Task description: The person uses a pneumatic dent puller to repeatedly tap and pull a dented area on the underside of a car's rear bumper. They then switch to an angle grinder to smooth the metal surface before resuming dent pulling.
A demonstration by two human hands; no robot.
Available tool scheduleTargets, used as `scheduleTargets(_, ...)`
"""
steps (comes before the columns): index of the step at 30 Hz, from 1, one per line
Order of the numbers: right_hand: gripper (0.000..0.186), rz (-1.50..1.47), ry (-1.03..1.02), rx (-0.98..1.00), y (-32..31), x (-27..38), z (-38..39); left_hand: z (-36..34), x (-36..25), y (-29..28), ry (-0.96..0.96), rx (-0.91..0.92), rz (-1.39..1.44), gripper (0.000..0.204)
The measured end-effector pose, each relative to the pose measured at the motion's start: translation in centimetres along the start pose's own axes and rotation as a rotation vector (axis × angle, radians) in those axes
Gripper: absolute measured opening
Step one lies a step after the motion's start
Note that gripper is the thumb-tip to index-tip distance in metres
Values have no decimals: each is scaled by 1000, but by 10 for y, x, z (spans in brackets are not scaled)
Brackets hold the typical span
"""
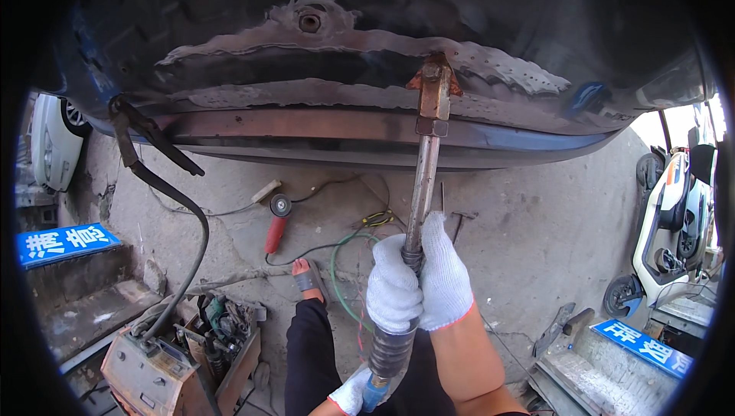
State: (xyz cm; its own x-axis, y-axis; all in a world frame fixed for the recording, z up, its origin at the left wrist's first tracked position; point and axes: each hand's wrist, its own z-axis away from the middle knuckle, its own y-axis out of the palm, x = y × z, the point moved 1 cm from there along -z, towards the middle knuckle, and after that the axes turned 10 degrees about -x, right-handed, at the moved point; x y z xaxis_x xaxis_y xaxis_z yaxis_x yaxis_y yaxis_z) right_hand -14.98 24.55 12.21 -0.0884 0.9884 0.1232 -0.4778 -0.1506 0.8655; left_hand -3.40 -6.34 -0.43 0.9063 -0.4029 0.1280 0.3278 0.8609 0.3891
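A slide-hammer dent puller (423, 186) stretches from my body to a dark car panel (344, 63) with bare, sanded patches. Its rusty tip meets the panel along the upper patch, where a row of small dots runs to the right. My right hand (446, 274), in a white knit glove, is closed round the puller's shaft, its fingers wrapping over to the left side. Lower down, at the bottom edge, my gloved left hand (352, 393) grips the rear end by the black ribbed handle (389, 353) and blue end piece (374, 393); part of this hand is hidden.
A black clamp (145, 132) bites the panel's lower left edge; its thick cable (200, 247) runs to an orange machine (153, 374). On the concrete lie a red angle grinder (276, 224), yellow-handled pliers (377, 220) and a green hose (334, 270). A scooter (670, 224) stands right.
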Motion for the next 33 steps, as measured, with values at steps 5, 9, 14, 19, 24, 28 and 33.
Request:
scheduleTargets(5, 70, 4, -12, 28, -1, 5, 3, -2, 5, -2, 23, 20, -17, 40)
scheduleTargets(9, 70, -15, -9, 52, -1, 5, 4, 7, 10, -3, 72, 28, -59, 45)
scheduleTargets(14, 70, -32, 0, 76, -3, 4, 4, 15, -3, 17, -11, -101, 55, 31)
scheduleTargets(19, 70, 11, -9, 48, -2, 6, 6, 9, 9, 8, -33, -113, 114, 33)
scheduleTargets(24, 70, 9, 5, 36, 0, 7, 8, -5, 20, -11, -6, 6, 79, 37)
scheduleTargets(28, 69, 22, 12, 16, 0, 7, 7, -15, 30, -30, 15, 70, 77, 41)
scheduleTargets(33, 68, 5, 5, 12, 0, 7, 5, -26, 48, -50, 48, 143, 17, 45)
